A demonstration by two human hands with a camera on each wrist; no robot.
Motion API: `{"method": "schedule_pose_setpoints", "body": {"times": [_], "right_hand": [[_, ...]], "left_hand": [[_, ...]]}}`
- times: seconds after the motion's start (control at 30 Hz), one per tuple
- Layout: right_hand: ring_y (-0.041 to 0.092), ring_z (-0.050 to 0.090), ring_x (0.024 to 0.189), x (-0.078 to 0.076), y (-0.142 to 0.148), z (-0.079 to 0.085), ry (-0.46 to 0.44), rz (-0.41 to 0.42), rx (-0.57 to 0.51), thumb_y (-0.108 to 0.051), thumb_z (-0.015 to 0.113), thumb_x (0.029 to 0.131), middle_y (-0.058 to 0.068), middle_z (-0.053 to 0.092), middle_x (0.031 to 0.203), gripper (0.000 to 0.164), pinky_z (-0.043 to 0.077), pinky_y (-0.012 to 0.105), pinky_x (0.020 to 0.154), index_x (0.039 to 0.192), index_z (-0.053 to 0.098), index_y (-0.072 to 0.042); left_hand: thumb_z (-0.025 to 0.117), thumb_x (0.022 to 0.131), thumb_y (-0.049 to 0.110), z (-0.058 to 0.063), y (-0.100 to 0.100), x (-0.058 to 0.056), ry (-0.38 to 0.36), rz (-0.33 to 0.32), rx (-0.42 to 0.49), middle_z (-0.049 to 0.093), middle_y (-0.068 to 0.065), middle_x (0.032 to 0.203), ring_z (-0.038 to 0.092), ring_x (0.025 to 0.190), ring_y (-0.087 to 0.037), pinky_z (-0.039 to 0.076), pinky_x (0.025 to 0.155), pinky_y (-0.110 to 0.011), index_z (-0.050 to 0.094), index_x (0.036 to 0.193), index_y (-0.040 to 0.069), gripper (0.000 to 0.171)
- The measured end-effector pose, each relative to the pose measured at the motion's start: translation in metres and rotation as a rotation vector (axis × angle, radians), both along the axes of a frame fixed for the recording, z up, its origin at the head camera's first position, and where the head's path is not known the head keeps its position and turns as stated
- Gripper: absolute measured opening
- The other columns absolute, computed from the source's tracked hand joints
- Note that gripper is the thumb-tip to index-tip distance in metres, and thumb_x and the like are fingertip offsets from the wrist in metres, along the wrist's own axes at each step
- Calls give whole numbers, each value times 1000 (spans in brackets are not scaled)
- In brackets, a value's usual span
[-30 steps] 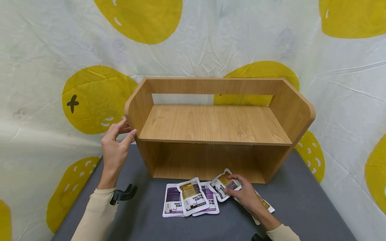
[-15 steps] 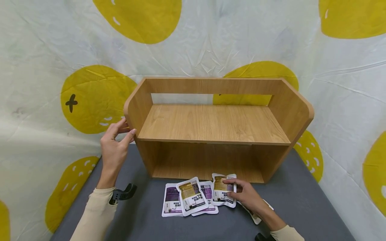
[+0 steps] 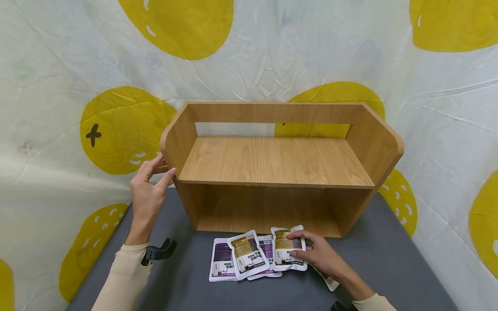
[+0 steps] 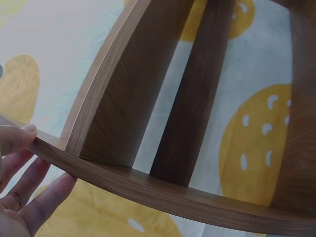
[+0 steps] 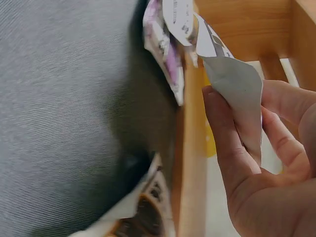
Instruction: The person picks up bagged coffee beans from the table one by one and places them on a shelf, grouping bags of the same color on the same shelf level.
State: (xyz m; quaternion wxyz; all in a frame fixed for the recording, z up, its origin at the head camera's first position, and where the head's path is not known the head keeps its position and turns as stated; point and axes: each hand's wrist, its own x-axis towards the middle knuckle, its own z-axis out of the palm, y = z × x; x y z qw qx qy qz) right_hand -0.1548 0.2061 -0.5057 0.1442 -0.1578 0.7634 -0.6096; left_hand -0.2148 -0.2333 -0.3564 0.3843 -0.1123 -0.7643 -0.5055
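Note:
My left hand pinches the front edge of a wooden two-tier shelf's left side panel. The left wrist view shows the thumb on one face and fingertips against the other. My right hand holds a gold-and-white pouch by its right side, thumb against fingers; in the right wrist view the back of this pouch is plain pale. Left of it lie two purple-and-white pouches, one at the far left, another partly covered. A second gold pouch overlaps both.
Another pouch lies mostly hidden under my right hand. The shelf stands on a grey cloth-covered table, its lower compartment facing me. Behind hangs a pale curtain with large yellow shapes.
My right hand has swung its gold pouch from tilted to nearly upright and slightly left, beside the other pouches. The left hand keeps its grip on the shelf.

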Motion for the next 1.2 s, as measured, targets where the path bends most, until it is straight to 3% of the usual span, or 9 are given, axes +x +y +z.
{"method": "schedule_pose_setpoints", "body": {"times": [0.3, 0.53, 0.67, 0.87, 1.2], "right_hand": [[24, 72, 93, 1, 3, 25, -79, 36, -34, -8, 75, 92, 34, 49, 135, 63, 63, 30, 73, 148, 47, 3], [25, 71, 89, 1, 0, 41, -54, 56, -28, -8, 76, 91, 36, 44, 137, 66, 63, 28, 74, 148, 45, 5], [26, 72, 92, 2, -2, 51, -56, 87, -77, -5, 75, 91, 37, 47, 132, 68, 63, 29, 76, 149, 42, 6], [23, 72, 99, 3, -7, 67, -8, 114, -82, -5, 76, 91, 36, 46, 137, 74, 63, 29, 79, 154, 37, 2], [30, 72, 102, 5, -11, 99, -45, 155, -61, -7, 76, 91, 28, 58, 129, 78, 64, 33, 79, 156, 34, -4]], "left_hand": [[77, 89, 2, 1, 1, 1, -5, 0, 4, 66, -9, 111, 66, 97, -8, 60, 70, -14, 68, 134, 24, 51], [78, 88, 2, 2, 1, 1, -10, -6, 7, 65, -10, 110, 66, 96, -8, 60, 69, -14, 68, 134, 23, 51], [78, 88, 2, 2, -1, 1, -19, -15, 18, 65, -10, 108, 67, 95, -8, 61, 69, -16, 69, 133, 22, 51], [78, 87, 0, 3, -3, -1, -32, -38, 23, 64, -9, 108, 68, 95, -9, 62, 68, -20, 69, 133, 21, 51], [79, 86, 0, 3, -6, -2, -41, -52, 17, 65, -8, 108, 68, 95, -9, 62, 68, -24, 69, 133, 20, 52]]}}
